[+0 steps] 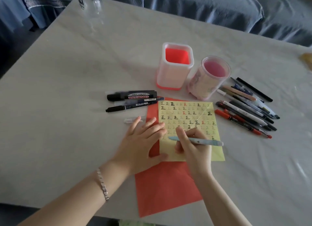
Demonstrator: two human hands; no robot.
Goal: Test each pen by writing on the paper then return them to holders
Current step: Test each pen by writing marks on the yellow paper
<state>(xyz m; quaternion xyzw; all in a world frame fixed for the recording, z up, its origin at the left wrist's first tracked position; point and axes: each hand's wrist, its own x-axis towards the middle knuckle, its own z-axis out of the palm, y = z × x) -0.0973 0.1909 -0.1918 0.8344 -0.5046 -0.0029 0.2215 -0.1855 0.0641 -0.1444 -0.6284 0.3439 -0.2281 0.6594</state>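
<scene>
— Grey tablecloth (67, 90) beneath everything. Where's your pen?
— Your light-blue pen (199, 140) lies across the yellow paper (190, 112), pinched between your right hand (192, 149) fingertips. Your left hand (140, 146) presses that paper's left edge, fingers spread.

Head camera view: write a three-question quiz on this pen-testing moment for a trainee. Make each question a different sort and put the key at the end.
1. True or false: the square holder and the round holder already have pens standing in them.
2. Multiple choice: what do the fingers of the right hand grip? A) a red marker B) a light blue pen C) a whiteboard marker
3. Short answer: on which side of the yellow paper, the person's left or right, does the bigger heap of loose pens lie?

Key: 1 false, both look empty; 2 B; 3 right.
</scene>
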